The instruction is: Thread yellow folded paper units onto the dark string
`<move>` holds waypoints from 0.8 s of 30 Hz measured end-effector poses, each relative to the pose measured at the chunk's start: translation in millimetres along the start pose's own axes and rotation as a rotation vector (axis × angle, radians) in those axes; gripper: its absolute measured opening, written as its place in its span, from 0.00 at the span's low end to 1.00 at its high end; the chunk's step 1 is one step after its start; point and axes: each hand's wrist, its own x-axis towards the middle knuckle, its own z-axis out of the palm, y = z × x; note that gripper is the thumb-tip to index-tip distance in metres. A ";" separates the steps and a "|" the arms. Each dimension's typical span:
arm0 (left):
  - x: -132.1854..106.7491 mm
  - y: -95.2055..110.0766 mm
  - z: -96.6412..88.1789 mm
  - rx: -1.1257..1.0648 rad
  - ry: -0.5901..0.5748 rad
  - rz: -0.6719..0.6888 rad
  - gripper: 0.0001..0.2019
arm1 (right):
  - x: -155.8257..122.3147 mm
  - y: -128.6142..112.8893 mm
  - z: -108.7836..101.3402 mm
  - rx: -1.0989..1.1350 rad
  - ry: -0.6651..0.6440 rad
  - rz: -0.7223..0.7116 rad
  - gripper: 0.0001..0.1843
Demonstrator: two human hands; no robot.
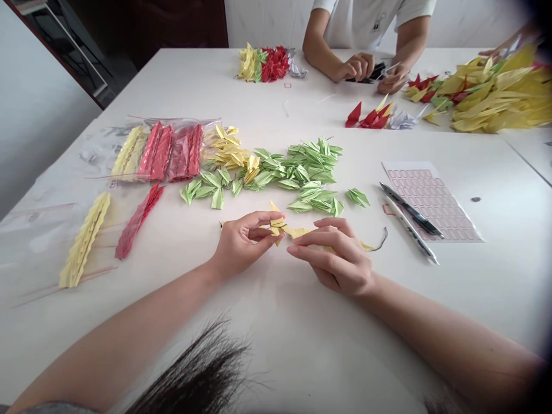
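My left hand (pixel 241 241) pinches a small yellow folded paper crane (pixel 277 223) between thumb and fingers. Just right of it, my right hand (pixel 338 253) has its fingers apart and loosely bent. A second yellow folded paper piece (pixel 299 232) lies by its fingertips, partly hidden by them. More yellow paper shows behind that hand, with a dark thread (pixel 383 238) curling out on its right side. Beyond both hands spreads a pile of green folded paper pieces (pixel 313 167), with yellow folded pieces (pixel 228 149) at its left.
Clear bags hold red and yellow folded bundles (pixel 155 152). A yellow bundle (pixel 85 240) and a red bundle (pixel 138 222) lie nearer. At right are a label sheet (pixel 431 198), a black pen (pixel 409 210) and a white pen (pixel 411 230). Across the table a co-worker's hands (pixel 360 66) work near paper piles.
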 end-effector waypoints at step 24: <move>-4.7 -2.7 1.9 0.279 0.129 0.234 0.15 | 5.6 -11.2 5.2 0.118 0.052 0.387 0.13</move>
